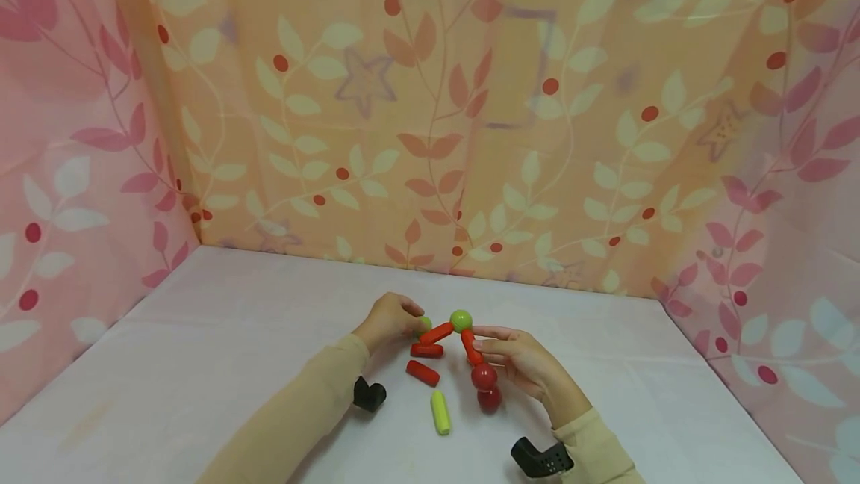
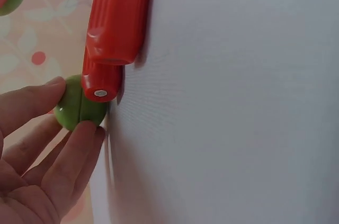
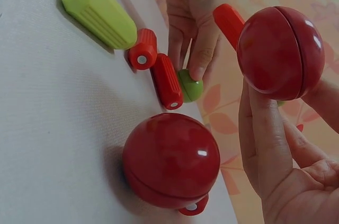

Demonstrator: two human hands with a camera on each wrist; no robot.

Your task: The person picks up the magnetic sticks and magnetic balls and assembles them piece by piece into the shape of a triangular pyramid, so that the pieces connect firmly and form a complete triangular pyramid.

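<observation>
My left hand point(image 1: 393, 317) pinches a green ball point(image 2: 79, 108) low over the white table, beside the loose red rods. In my right hand point(image 1: 524, 361), the fingers hold a joined piece. It has a red rod point(image 1: 472, 347) between a green ball point(image 1: 460, 320) and a glossy red ball point(image 3: 280, 52). From that green ball a second red rod point(image 1: 437, 333) slants down toward my left hand. Below the held piece, another red ball point(image 3: 171, 160) rests on the table, with a red rod end point(image 3: 193, 207) showing behind it.
Two loose red rods, one nearer point(image 1: 422, 373) and one farther point(image 1: 426, 350), lie between the hands. A yellow-green rod point(image 1: 440, 413) lies closer to me. Metal discs show in some rod ends. Patterned cloth point(image 1: 430, 118) walls the white table point(image 1: 269, 297) at back and sides.
</observation>
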